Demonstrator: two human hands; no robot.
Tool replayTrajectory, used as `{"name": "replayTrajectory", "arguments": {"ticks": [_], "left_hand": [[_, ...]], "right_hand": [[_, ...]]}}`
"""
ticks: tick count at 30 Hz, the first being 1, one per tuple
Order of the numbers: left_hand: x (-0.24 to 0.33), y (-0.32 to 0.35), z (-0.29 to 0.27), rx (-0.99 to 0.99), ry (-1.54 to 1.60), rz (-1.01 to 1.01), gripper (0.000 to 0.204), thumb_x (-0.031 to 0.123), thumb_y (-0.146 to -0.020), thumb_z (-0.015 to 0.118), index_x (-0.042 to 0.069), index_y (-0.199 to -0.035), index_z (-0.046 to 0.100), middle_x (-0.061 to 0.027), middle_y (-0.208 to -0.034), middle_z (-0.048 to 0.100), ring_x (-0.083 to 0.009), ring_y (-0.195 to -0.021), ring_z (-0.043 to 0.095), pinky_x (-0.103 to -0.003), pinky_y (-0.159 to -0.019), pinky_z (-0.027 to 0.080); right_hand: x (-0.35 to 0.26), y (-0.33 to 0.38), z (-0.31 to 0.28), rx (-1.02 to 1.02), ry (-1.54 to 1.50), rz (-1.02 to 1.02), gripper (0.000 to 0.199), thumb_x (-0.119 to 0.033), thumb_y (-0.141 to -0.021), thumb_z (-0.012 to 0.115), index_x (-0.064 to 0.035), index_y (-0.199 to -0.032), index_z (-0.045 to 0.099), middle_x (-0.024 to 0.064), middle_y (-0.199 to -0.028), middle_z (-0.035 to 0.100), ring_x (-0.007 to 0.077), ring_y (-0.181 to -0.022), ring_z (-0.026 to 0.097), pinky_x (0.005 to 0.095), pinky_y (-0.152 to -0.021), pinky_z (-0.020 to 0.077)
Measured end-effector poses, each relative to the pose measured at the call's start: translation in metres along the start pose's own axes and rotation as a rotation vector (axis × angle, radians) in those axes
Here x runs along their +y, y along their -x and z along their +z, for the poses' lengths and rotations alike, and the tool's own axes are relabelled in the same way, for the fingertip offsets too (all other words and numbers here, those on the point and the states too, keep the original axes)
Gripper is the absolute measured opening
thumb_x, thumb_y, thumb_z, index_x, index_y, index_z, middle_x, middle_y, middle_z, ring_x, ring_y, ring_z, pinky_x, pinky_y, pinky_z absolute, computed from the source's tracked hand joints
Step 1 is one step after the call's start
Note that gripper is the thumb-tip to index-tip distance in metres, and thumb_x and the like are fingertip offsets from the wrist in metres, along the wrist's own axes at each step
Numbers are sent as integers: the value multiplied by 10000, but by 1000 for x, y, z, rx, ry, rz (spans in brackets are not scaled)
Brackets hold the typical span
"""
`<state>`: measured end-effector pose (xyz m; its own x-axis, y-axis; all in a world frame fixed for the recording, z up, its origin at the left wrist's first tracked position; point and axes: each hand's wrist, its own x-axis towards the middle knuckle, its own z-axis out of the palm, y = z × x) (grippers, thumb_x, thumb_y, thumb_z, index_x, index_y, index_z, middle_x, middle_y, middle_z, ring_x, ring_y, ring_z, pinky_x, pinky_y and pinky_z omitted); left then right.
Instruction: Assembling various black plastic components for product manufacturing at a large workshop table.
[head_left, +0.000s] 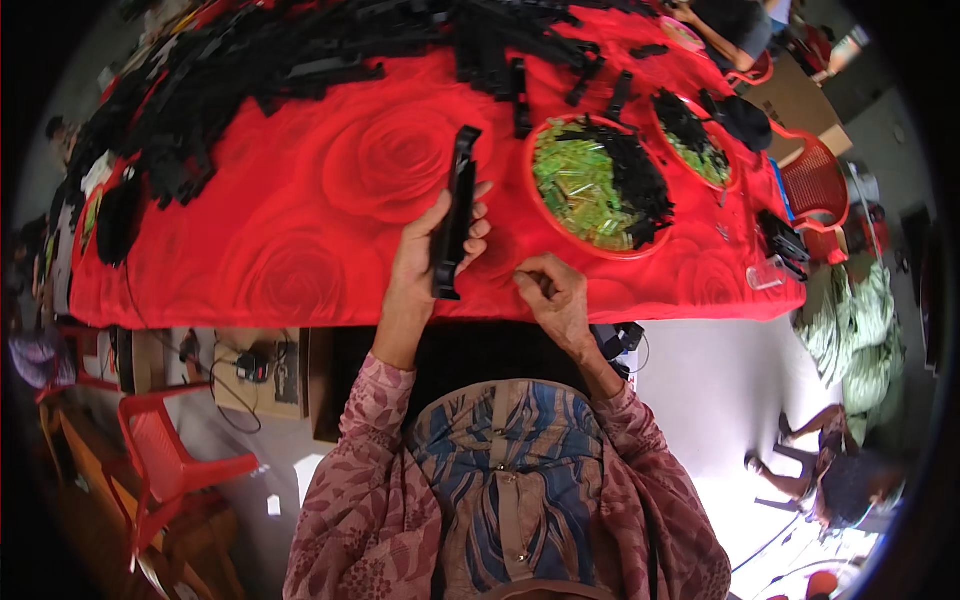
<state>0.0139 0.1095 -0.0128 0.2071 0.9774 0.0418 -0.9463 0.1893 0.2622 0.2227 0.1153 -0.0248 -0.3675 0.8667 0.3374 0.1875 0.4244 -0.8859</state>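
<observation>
Red rose-printed cloth is covering the tabletop (225, 255) in the head view, running out to both sides of the hands. Well beyond the left hand (422, 238), a heap of black strips (300, 65) is sprawling along the far side and off to the left. That left hand is gripping a long black piece (456, 215), its fingers and thumb closing around the middle; the piece is standing nearly lengthwise, above the cloth near the front edge. Just to its right, the right hand (556, 300) is curling its fingers inward, thumb close to the forefinger; whether the tips are pinching something small, I cannot tell. Beyond and to the right of this hand, a large red basin (625, 254) is holding green pieces (575, 185) beside small black pieces (640, 185). Farther right, a smaller basin (722, 187) is carrying a similar mix. Well right of the right hand, a clear container (767, 273) is lying near the corner. Below and left of the left hand, a red chair (165, 460) is standing on the floor.
</observation>
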Motion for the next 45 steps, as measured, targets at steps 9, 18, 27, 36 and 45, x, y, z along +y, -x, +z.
{"name": "replayTrajectory", "arguments": {"ticks": [9, 18, 27, 36, 45], "left_hand": [[-7, 15, 4, 14, 7, 131, 297, 344, -1008, 493, 152, -1233, 466, -103, -955, 562, -187, -770, 525, -273, -615, 452], [-8, 12, 2, 31, -22, 138, 279, 336, -1014, 483, 89, -1144, 481, -121, -967, 576, -207, -765, 536, -303, -655, 453], [-12, 24, -14, 177, -10, 160, 483, 347, -1023, 449, -23, -1333, 478, -135, -1051, 614, -201, -868, 595, -299, -740, 524], [-16, 30, -16, 234, -47, 164, 396, 175, -995, 499, -43, -1323, 455, -201, -1260, 552, -254, -962, 587, -349, -838, 542], [-24, 43, -24, 193, -17, 224, 362, 179, -993, 503, 9, -1310, 463, -191, -1304, 549, -234, -929, 622, -349, -788, 555]], "right_hand": [[-1, -1, 4, -27, 47, 49, 61, -8, -814, 693, -2, -853, 647, 20, -630, 535, 60, -513, 442, 235, -466, 352], [0, -2, 2, -9, 34, 24, 72, 30, -792, 682, -6, -839, 641, 15, -638, 516, 60, -523, 431, 230, -477, 346], [-9, 0, -2, -62, 93, -44, 129, 17, -795, 719, -15, -895, 644, 40, -690, 551, 76, -565, 523, 228, -488, 385], [-18, -73, -39, 79, 288, -48, 88, 37, -782, 674, -12, -855, 679, 71, -764, 642, 126, -625, 583, 260, -551, 444], [16, -131, -36, -237, 862, -523, 504, 53, -704, 560, -15, -1204, 562, 172, -1170, 613, 367, -1065, 574, 428, -901, 509]]}}
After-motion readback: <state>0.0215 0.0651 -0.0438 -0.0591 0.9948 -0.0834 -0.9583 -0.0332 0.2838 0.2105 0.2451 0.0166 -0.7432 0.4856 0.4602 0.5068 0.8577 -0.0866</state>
